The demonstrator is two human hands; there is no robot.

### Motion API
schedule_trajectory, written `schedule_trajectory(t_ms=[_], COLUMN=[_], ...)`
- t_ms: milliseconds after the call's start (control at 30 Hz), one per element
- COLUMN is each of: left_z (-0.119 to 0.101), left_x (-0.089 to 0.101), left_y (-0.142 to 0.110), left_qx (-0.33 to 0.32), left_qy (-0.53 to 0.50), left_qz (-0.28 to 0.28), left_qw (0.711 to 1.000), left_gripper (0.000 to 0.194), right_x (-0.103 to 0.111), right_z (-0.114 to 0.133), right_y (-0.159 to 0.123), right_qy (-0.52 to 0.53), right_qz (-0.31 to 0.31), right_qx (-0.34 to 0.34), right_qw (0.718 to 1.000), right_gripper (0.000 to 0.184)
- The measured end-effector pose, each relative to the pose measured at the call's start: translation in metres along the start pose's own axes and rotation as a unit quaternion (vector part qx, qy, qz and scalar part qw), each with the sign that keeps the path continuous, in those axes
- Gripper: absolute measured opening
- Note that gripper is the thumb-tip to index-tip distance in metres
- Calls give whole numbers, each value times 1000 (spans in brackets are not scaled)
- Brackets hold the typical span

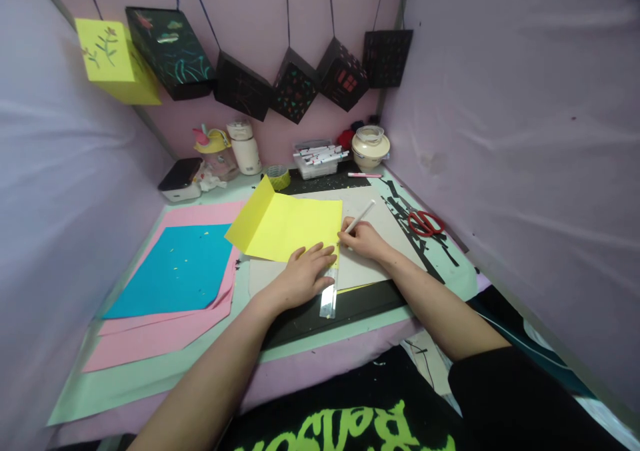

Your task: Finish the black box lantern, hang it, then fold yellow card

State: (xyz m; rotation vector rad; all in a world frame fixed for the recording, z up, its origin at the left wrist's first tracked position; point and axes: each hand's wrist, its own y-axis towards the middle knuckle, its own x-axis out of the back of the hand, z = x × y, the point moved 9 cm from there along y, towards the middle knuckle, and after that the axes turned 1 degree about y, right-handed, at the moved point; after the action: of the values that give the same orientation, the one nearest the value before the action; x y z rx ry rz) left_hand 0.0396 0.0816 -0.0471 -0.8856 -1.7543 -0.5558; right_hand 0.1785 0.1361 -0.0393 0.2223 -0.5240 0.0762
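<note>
A folded yellow paper sheet (285, 224) lies on a pale board (380, 228) in the middle of the table, its left flap raised. My left hand (305, 274) lies flat with fingers spread, pressing on a clear ruler (330, 294) at the sheet's right edge. My right hand (363, 238) is closed round a white pen (361, 216), its tip down at the yellow sheet's right edge beside the ruler.
A blue sheet (177, 271) on pink sheets (165, 334) lies at the left. Red scissors (425, 223) and black paper strips are at the right. At the back stand a marker box (320, 158), a jar (370, 146), bottles, and hanging decorated boxes (293, 84).
</note>
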Motion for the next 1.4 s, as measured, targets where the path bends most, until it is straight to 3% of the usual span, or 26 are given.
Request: schedule_trajectory(t_ms=[667, 900, 1000, 1133, 1267, 1400], left_z=[1, 0, -1, -2, -3, -3], left_x=[-1, 0, 0, 1, 2, 5], left_y=[0, -1, -1, -1, -1, -2], left_qx=[-1, -2, -2, 0, 2, 4], left_qy=[-1, 0, -2, -3, 1, 14], left_qz=[-1, 1, 3, 2, 2, 3], left_qw=[1000, 1000, 1000, 1000, 1000, 1000], left_gripper=[48, 48, 47, 50, 50, 49], right_x=[1, 27, 18, 3, -5, -7], right_z=[5, 2, 2, -3, -6, -5], right_y=[0, -3, 1, 6, 8, 9], right_qy=[-15, 54, 44, -40, -145, -163], right_qz=[-8, -128, -91, -27, 5, 20], right_qx=[21, 29, 58, 73, 74, 69], right_qw=[1000, 990, 993, 996, 987, 984], right_gripper=[11, 16, 27, 26, 31, 28])
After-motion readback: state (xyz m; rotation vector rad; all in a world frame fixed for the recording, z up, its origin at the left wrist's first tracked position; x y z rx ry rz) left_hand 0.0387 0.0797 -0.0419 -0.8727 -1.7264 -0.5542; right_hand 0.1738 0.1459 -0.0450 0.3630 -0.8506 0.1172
